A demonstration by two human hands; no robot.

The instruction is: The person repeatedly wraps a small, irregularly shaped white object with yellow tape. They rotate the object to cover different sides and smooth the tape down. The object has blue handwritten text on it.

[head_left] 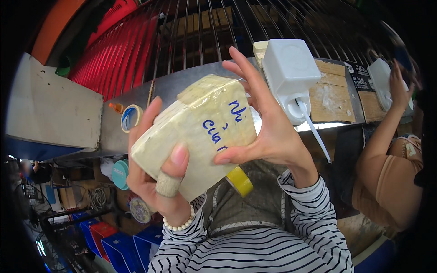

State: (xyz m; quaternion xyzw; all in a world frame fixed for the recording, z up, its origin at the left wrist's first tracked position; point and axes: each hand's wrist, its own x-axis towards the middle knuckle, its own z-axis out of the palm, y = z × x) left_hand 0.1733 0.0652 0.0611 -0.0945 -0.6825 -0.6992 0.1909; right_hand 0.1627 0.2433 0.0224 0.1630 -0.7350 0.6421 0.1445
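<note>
Between my two hands, above my lap, a cream-coloured block wrapped in glossy tape (191, 132) is held up and tilted. Blue handwriting runs across its face. My left hand (159, 195) grips the lower left side, its thumb on the front and fingers around the edge. That thumb wears a pale wrap, and a bead bracelet circles the wrist. My right hand (273, 132) clasps the right side with the thumb pressed on the face; its upper fingers stretch past the edge. Just beyond stands a white square plastic container (291, 63) with a thin white stick (314, 132) poking out.
A metal bench (109, 136) crosses ahead, backed by metal bars. On it lie a masking tape roll (130, 118) and cardboard (332, 91). A yellow tape roll (240, 181) is below the block. At right, a co-worker's hand (400, 88) is beside a similar white container (380, 82).
</note>
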